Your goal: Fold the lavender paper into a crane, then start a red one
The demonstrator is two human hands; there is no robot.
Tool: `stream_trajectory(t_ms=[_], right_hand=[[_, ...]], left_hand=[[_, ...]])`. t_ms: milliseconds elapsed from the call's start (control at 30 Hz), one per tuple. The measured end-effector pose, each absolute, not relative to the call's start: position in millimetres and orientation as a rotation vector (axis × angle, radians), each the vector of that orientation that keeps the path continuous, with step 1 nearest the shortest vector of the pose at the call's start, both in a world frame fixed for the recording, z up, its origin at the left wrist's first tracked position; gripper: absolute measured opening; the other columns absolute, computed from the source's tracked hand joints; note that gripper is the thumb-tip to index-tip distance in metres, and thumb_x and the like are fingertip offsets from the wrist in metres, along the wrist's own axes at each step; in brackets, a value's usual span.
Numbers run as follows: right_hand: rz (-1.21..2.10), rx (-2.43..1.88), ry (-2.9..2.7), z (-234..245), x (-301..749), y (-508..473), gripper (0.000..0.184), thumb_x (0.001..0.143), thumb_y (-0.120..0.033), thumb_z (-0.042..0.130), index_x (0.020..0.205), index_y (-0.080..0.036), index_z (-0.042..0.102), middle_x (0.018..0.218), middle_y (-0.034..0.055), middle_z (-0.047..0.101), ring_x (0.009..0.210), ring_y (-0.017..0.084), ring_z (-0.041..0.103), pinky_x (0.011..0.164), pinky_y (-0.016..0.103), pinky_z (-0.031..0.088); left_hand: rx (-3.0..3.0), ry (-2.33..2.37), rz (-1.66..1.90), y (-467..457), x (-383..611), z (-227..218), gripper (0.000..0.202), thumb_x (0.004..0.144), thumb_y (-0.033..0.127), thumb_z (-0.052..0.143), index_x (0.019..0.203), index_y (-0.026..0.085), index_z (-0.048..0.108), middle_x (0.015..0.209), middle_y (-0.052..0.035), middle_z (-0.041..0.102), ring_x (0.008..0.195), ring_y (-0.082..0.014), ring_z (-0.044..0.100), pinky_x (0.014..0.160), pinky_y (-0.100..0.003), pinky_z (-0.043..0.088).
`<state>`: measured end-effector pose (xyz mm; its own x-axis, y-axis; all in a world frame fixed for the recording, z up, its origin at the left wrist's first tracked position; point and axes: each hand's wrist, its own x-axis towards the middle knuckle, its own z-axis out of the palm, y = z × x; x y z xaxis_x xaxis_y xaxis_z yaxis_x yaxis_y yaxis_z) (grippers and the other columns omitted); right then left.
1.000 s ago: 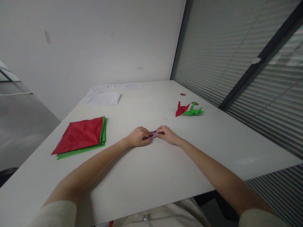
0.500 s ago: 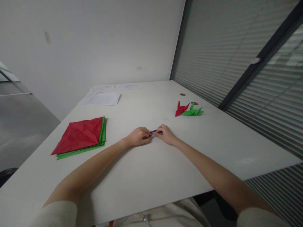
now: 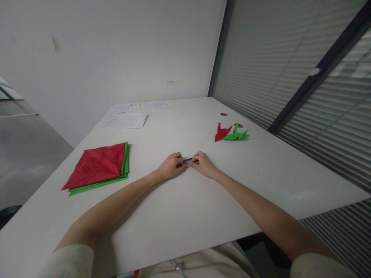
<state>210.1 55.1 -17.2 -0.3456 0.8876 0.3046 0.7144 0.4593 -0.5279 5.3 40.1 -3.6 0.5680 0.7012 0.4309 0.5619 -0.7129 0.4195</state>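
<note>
A small folded piece of purple paper (image 3: 188, 161) lies on the white table (image 3: 185, 208), mostly hidden between my two hands. My left hand (image 3: 170, 166) pinches its left end with curled fingers. My right hand (image 3: 203, 163) pinches its right end, fingers pressed together. Both hands rest on the table near its middle.
A stack of red and green paper sheets (image 3: 98, 166) lies to the left. A red origami figure (image 3: 221, 132) and a green origami figure (image 3: 236, 135) sit far right. White printed sheets (image 3: 124, 120) lie at the far side. Window blinds run along the right edge.
Both hands stay on the purple paper and have shifted only slightly. The view has tipped a little.
</note>
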Motion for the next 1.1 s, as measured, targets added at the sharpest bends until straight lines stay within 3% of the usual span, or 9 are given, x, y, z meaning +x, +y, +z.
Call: stream_trajectory(t_ms=[400, 667, 1100], right_hand=[[0.368, -1.34, -2.175, -18, 211, 55, 0.013, 0.077, -0.028, 0.071, 0.071, -0.017, 0.067, 0.087, 0.0058, 0.054, 0.085, 0.019, 0.052, 0.083, 0.034, 0.042], [0.393, -1.354, -2.177, -17, 210, 55, 0.009, 0.076, -0.025, 0.071, 0.072, -0.017, 0.068, 0.087, 0.0055, 0.054, 0.085, 0.019, 0.053, 0.085, 0.034, 0.042], [0.423, -1.376, -2.161, -14, 210, 54, 0.014, 0.076, -0.028, 0.072, 0.068, -0.017, 0.067, 0.086, 0.0051, 0.054, 0.084, 0.019, 0.053, 0.082, 0.033, 0.042]], left_hand=[[2.657, 1.232, 0.72, 41, 11, -5, 0.022, 0.088, 0.028, 0.055, 0.073, 0.015, 0.065, 0.082, -0.0054, 0.055, 0.076, -0.0153, 0.051, 0.071, -0.029, 0.041], [2.751, 1.345, 0.602, 35, 12, 3, 0.019, 0.087, 0.031, 0.056, 0.08, 0.018, 0.067, 0.095, -0.0077, 0.054, 0.092, -0.0214, 0.047, 0.079, -0.034, 0.038], [2.636, 1.34, 0.515, 45, 9, 0, 0.021, 0.084, 0.037, 0.06, 0.078, 0.019, 0.069, 0.094, -0.0074, 0.053, 0.093, -0.0236, 0.047, 0.079, -0.037, 0.038]])
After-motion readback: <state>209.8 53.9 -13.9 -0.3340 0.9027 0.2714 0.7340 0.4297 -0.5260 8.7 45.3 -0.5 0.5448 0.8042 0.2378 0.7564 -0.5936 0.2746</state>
